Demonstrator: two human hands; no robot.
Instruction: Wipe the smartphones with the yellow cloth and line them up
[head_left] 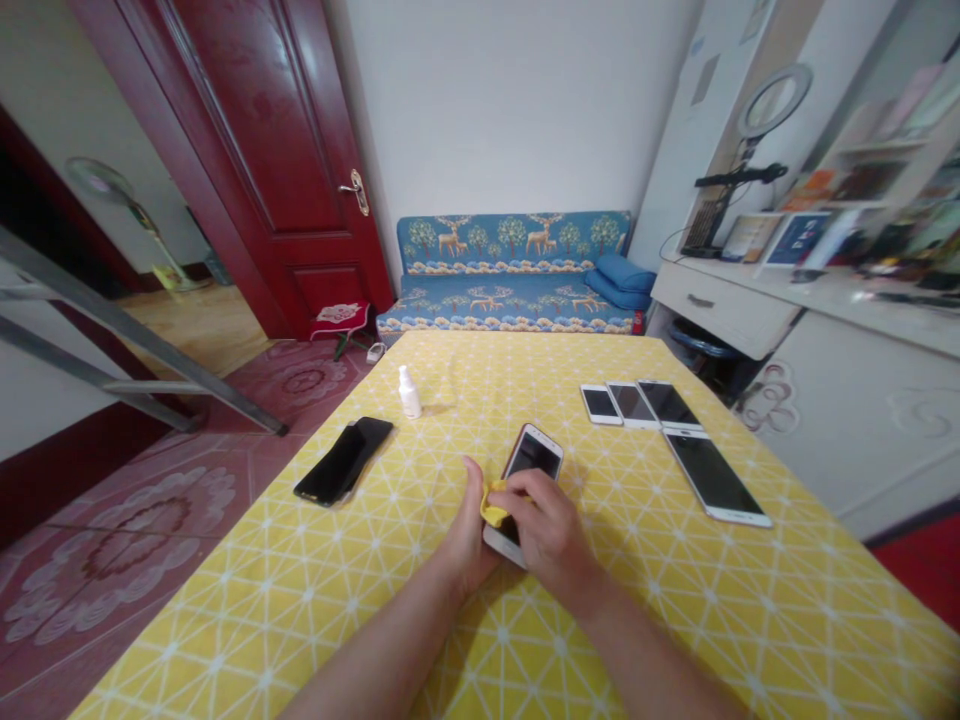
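Observation:
A white-framed smartphone (536, 455) with a dark screen lies tilted in my left hand (466, 530), whose thumb points up along its left edge; the fingers beneath it are hidden. My right hand (551, 525) pinches a small yellow cloth (495, 503) against the phone's screen, covering part of it. To the left on the table lies a black smartphone (345, 462). Behind it stands a small white spray bottle (409, 393). Several white-framed phones lie at the right, among them a small one (601, 404) and a large one (716, 478).
A yellow patterned cloth covers the table (360, 610). Beyond its far edge is a blue sofa (517, 290) with deer patterns. A white cabinet (847, 350) with a ring light (776, 100) stands at the right. A metal ladder (172, 375) leans at the left, near a red door (262, 130).

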